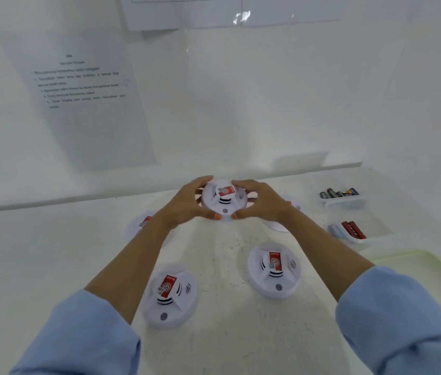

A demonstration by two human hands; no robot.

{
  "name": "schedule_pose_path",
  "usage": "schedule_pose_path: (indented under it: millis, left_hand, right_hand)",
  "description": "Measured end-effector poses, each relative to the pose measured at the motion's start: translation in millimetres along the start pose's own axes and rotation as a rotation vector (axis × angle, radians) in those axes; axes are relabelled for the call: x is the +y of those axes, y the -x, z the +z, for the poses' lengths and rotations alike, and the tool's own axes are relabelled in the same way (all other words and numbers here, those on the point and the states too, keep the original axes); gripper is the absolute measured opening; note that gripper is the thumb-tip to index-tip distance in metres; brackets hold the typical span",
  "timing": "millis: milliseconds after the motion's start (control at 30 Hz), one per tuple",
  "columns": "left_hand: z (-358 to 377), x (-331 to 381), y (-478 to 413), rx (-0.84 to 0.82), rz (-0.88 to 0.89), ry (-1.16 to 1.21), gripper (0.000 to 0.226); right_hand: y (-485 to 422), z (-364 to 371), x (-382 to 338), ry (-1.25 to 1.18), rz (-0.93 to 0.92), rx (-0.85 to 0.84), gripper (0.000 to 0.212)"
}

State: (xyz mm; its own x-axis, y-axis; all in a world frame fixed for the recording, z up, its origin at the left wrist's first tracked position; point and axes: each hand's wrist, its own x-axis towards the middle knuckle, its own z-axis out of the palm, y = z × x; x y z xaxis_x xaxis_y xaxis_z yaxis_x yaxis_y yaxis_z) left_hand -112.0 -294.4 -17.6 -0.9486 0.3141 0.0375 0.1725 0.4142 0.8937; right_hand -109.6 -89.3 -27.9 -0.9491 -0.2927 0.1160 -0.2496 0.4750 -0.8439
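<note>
Detectors: five in view on or over the table. Held detector is at the far middle, gripped at its rim from opposite sides by the left hand and right hand, fingers curled round it; cannot tell whether it is lifted. Nearer than it lie two: front-left detector and front-right detector. Flanking it, partly hidden by the arms: left detector, right detector. Right of it are two tubs: far tub with about four dark batteries, near tub with two red batteries.
</note>
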Motion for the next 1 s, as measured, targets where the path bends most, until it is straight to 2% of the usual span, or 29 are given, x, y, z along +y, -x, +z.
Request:
schedule_pose_path:
  millis: [233,567,700,867,933,1000]
  left_hand:
    - [28.5,74.0,-11.4,0.002,0.135,-0.065,0.084]
    - [154.5,125.8,-42.4,-0.030,0.130,0.012,0.082]
    - [205.5,135.6,-51.3,-0.069,0.126,0.048,0.088]
    - [246.3,135.0,-66.5,-0.118,0.087,-0.079,0.120]
    - [252.4,133.0,-69.8,-0.126,0.076,-0.051,0.121]
    - [255.3,132.2,-69.3,-0.136,0.070,0.053,0.109]
  right_hand:
    - [25.7,-72.6,-18.7,-0.043,-0.085,0.077,0.076]
    - [83.6,-191.6,36.3,-0.023,-0.086,0.058,0.075]
    - [101.1,-224.8,63.8,-0.013,-0.079,0.053,0.075]
    - [103.7,-241.0,78.8,-0.037,-0.112,-0.012,0.085]
    - [101.7,-244.7,80.2,-0.084,-0.119,-0.031,0.087]
    - [102.1,-245.8,82.3,-0.237,-0.071,0.018,0.075]
